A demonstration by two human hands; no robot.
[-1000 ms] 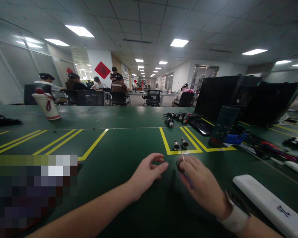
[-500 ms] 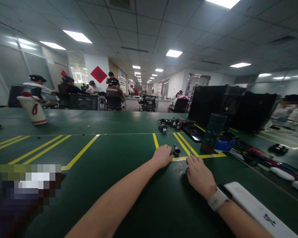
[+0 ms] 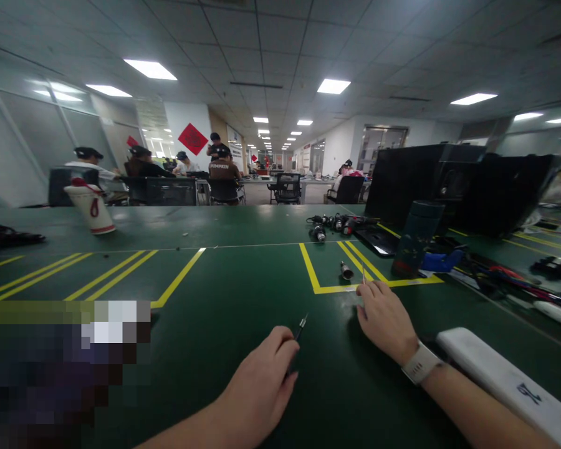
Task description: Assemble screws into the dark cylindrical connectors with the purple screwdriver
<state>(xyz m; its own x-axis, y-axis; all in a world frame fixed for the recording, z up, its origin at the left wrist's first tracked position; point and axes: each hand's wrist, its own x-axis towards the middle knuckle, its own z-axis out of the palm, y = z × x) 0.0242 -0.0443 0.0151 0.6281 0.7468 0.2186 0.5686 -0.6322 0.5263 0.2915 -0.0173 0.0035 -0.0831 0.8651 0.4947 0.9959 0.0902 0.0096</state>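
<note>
My left hand (image 3: 266, 374) is closed around a slim dark pen-like tool (image 3: 302, 323) with a silver collar and a thin pointed tip; its exact kind is unclear. The tip points up and away from me, over the green table (image 3: 243, 274). Farther right, my right hand (image 3: 384, 318) pinches a thin light-coloured rod (image 3: 363, 273), most of which the fingers hide. Just beyond that hand, a small cup-shaped metal piece (image 3: 346, 271) lies on its side inside a yellow-taped outline (image 3: 311, 268).
A dark bottle (image 3: 418, 240) stands to the right, beside a blue object (image 3: 443, 259) and tangled wires. Black cabled parts (image 3: 318, 232) lie behind the tape. A white block (image 3: 509, 380) sits beside my right forearm. A paper cup (image 3: 93, 209) stands far left; people sit beyond.
My left hand has drawn back toward me from beside the metal piece, and the slim tool now shows in it. My right hand stays near the tape, still pinching the rod. The view has shifted.
</note>
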